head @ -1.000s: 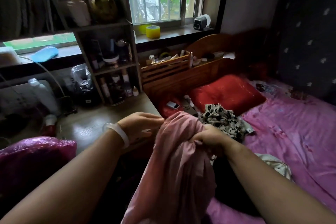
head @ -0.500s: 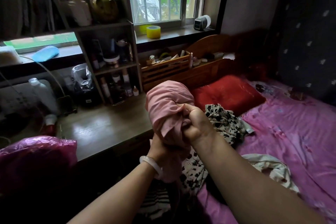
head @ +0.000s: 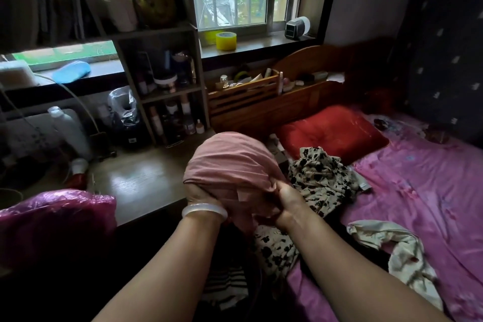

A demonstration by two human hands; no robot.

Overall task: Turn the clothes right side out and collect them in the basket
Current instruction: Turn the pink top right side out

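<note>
A pink garment (head: pixel 230 165) is bunched into a dome over my left hand (head: pixel 202 197), which is pushed up inside it; only the hand's back and the wrist with a white bangle show. My right hand (head: pixel 287 200) pinches the garment's lower edge on the right side. Behind it on the bed lies a cream garment with black flowers (head: pixel 321 172). A plain cream garment (head: pixel 400 248) lies crumpled on the pink sheet to the right. A striped cloth (head: pixel 224 282) sits low in the dark gap between my arms; whether it lies in a basket I cannot tell.
The bed with its pink sheet (head: pixel 418 191) and a red pillow (head: pixel 332 128) fills the right side. A wooden desk (head: pixel 136 178) on the left carries a shelf of bottles (head: pixel 167 102). A pink plastic bag (head: pixel 52 219) sits at the near left.
My left hand went up inside the pink garment, which now sits as a dome over it. My right hand has moved down to the garment's lower edge.
</note>
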